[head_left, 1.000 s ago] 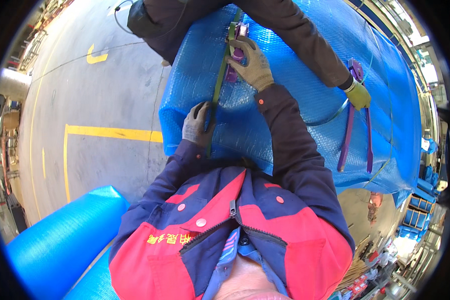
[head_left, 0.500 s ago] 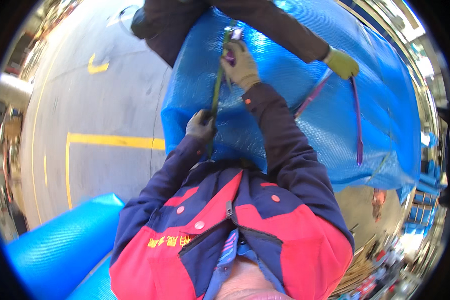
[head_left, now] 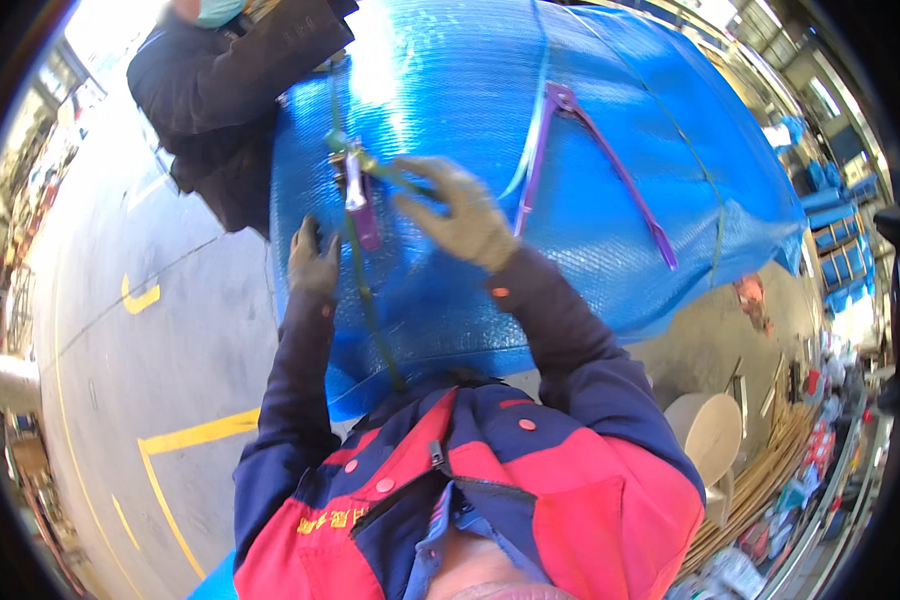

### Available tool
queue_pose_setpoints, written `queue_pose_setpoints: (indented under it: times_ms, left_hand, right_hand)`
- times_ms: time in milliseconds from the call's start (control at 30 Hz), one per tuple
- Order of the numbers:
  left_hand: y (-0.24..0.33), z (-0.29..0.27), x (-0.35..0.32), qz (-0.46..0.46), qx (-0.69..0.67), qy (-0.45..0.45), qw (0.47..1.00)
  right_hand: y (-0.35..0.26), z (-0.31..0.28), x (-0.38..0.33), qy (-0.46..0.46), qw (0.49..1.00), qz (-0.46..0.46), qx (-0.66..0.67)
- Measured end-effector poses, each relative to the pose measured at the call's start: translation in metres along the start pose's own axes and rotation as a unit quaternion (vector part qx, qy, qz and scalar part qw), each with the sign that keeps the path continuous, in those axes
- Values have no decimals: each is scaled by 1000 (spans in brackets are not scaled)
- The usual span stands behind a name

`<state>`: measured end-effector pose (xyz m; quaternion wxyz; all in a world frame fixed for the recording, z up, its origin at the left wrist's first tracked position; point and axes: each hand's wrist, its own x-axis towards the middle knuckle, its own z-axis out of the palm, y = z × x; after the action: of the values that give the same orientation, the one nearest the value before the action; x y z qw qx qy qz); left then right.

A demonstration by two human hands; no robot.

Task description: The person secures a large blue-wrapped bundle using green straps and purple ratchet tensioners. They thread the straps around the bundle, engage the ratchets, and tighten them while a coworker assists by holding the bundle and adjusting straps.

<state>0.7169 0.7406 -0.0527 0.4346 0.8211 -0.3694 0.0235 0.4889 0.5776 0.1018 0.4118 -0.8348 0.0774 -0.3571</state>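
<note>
A large bundle wrapped in blue woven sheet [head_left: 450, 110] lies before me, with a green strap [head_left: 365, 290] running over its left part. On this strap sits a purple and silver strap tensioner [head_left: 358, 195]. My right hand [head_left: 460, 215], in a pale work glove, pinches the loose end of the green strap to the right of the tensioner; motion blurs it a little. Beside the strap, left of the tensioner's handle, my gloved left hand [head_left: 313, 262] has thumb and fingers apart and holds nothing I can see. A long-handled purple hand tool [head_left: 560, 100] rests farther right, legs spread.
A co-worker in a dark jacket [head_left: 220, 100] stands at the far left end of the bundle. More straps [head_left: 705, 175] cross the sheet to the right. A brown roll [head_left: 715, 435] and long thin sticks [head_left: 770, 490] lie on the floor at my right.
My right hand has left the tensioner and now has the strap end; my left hand has come off the strap. The co-worker's hand has let go of the long-handled tool and withdrawn left.
</note>
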Motion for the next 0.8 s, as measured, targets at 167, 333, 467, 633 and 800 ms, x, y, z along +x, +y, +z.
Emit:
queue_pose_setpoints:
  times_ms: [167,333,467,633,800]
  left_hand:
    - [-1,49,54,-83,-34,7,996]
    - [3,93,57,-78,1,51,996]
    - [-17,85,51,-61,-106,16,992]
    - [-11,34,48,-316,-660,-41,680]
    - [35,17,68,-109,-387,-143,904]
  right_hand:
    - [7,-9,21,77,994,74,-28]
    - [29,46,39,-43,992,-39,-116]
    - [53,88,44,-127,976,50,-171]
    - [49,104,26,-153,955,-3,-254]
    - [4,81,21,-366,892,68,-255]
